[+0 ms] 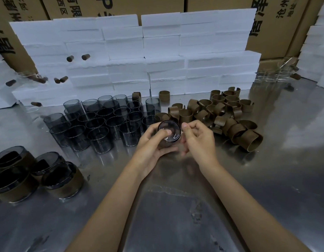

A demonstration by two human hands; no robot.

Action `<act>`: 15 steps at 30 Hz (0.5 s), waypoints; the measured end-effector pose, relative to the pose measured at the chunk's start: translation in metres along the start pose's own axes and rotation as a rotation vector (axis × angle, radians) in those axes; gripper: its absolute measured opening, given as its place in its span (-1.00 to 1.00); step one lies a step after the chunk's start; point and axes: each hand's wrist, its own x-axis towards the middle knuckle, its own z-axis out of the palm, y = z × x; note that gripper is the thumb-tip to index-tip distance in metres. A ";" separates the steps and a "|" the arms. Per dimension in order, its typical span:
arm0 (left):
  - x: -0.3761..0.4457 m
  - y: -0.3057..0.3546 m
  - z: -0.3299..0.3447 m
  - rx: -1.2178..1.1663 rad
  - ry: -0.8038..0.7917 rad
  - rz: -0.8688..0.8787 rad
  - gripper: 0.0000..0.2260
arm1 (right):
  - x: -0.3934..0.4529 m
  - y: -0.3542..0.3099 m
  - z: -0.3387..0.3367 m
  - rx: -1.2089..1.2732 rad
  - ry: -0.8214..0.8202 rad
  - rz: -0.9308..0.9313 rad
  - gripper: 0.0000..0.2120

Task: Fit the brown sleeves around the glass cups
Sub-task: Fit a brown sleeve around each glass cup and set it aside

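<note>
1. Centre frame: left hand point(153, 142) grips a smoky round glass cup point(169, 131), thumb over its rim.
2. Right hand point(197, 137) curled at the cup's side; brown sleeve contact unclear.
3. Advice: steady the cup, seat the sleeve evenly.

the only print is large black chinese lettering on the cardboard cartons point(277, 24) stacked behind the white foam blocks point(157, 51). on a middle carton point(121, 4) a big letter "p" and what looks like "有限" show, cropped; the carton at right reads perhaps "沧州"; the rest is cut off or blurred.
</note>
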 end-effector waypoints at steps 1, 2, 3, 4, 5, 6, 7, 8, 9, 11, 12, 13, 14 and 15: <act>0.001 0.001 -0.001 -0.030 0.014 -0.011 -0.74 | 0.009 0.003 0.002 -0.067 0.034 0.012 -0.83; 0.003 0.002 -0.003 -0.057 0.027 -0.023 -0.75 | 0.019 0.006 0.003 -0.149 0.050 0.026 -0.89; 0.004 0.002 -0.005 -0.081 0.035 -0.032 -0.78 | 0.029 0.008 0.005 -0.241 0.041 0.042 -0.89; 0.006 0.003 -0.007 -0.102 0.045 -0.038 -0.80 | 0.037 0.010 0.008 -0.335 0.015 0.052 -0.81; 0.007 0.003 -0.008 -0.116 0.056 -0.042 -0.79 | 0.045 0.011 0.010 -0.409 -0.012 0.045 -0.74; 0.008 0.004 -0.008 -0.124 0.070 -0.046 -0.76 | 0.051 0.012 0.013 -0.458 -0.022 0.027 -0.70; 0.008 0.004 -0.008 -0.123 0.082 -0.045 -0.74 | 0.055 0.013 0.017 -0.495 -0.025 0.000 -0.69; 0.009 0.003 -0.009 -0.118 0.091 -0.039 -0.73 | 0.058 0.014 0.020 -0.535 -0.027 -0.023 -0.70; 0.009 0.003 -0.009 -0.114 0.098 -0.032 -0.73 | 0.059 0.015 0.023 -0.573 -0.021 -0.039 -0.73; 0.009 0.003 -0.008 -0.123 0.119 -0.027 -0.73 | 0.061 0.016 0.024 -0.564 0.042 -0.043 -0.83; 0.009 0.003 -0.009 -0.131 0.132 -0.025 -0.73 | 0.060 0.015 0.021 -0.511 0.083 -0.042 -0.87; 0.010 0.003 -0.010 -0.135 0.143 -0.022 -0.72 | 0.058 0.015 0.017 -0.443 0.118 -0.044 -0.90; 0.011 0.004 -0.010 -0.136 0.152 -0.021 -0.71 | 0.054 0.013 0.013 -0.370 0.144 -0.045 -0.92; 0.011 0.005 -0.011 -0.131 0.161 -0.020 -0.70 | 0.048 0.011 0.007 -0.304 0.162 -0.050 -0.93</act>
